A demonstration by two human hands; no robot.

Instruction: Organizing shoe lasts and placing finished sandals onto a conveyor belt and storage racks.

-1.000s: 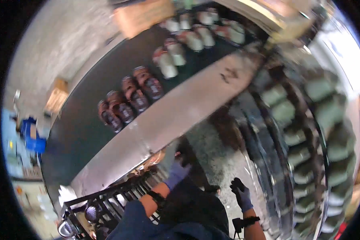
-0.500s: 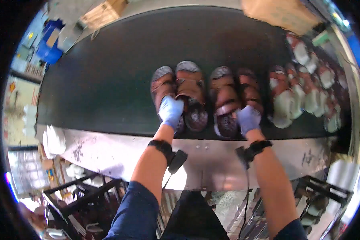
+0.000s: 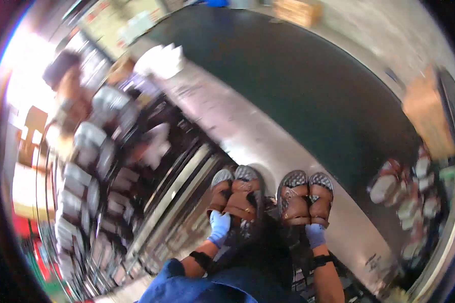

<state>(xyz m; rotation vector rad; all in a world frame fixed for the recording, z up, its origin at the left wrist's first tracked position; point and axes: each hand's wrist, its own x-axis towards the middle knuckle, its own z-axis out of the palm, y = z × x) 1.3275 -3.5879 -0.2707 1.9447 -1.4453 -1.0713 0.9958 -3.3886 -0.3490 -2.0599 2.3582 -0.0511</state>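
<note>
Gripping: one brown sandal pair [image 3: 243,198], six o'clock, closed in my left hand [image 3: 219,227]; second brown pair [image 3: 296,204], four o'clock, closed in my right hand [image 3: 316,236]; carrying step, apparently, next calling for steady grips.

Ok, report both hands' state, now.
Left hand: closed, holding a pair of brown sandals.
Right hand: closed, holding a second brown pair.
</note>
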